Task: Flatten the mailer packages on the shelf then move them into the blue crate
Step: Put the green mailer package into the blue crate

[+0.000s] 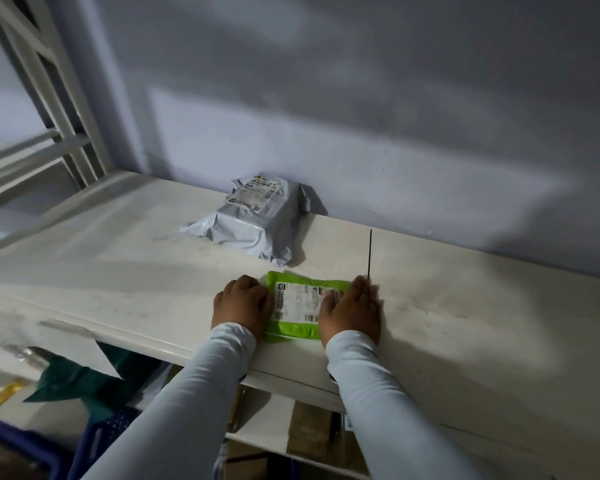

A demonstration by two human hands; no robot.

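Observation:
A small green mailer package [300, 303] with a white shipping label lies flat on the white shelf [118, 271], near its front edge. My left hand [242, 304] rests on the mailer's left edge with its fingers bent over it. My right hand [352, 311] lies palm down over the mailer's right edge, fingers straight. A larger grey mailer package [253, 223] with a label on top sits puffed up farther back, against the wall. Part of a blue crate [101, 441] shows below the shelf at the lower left.
White shelf uprights [49, 98] rise at the far left. Below the shelf are a green cloth-like item [94, 375], a brown cardboard box [309, 431] and a lower white board [264, 420]. A thin seam [370, 252] divides the shelf top.

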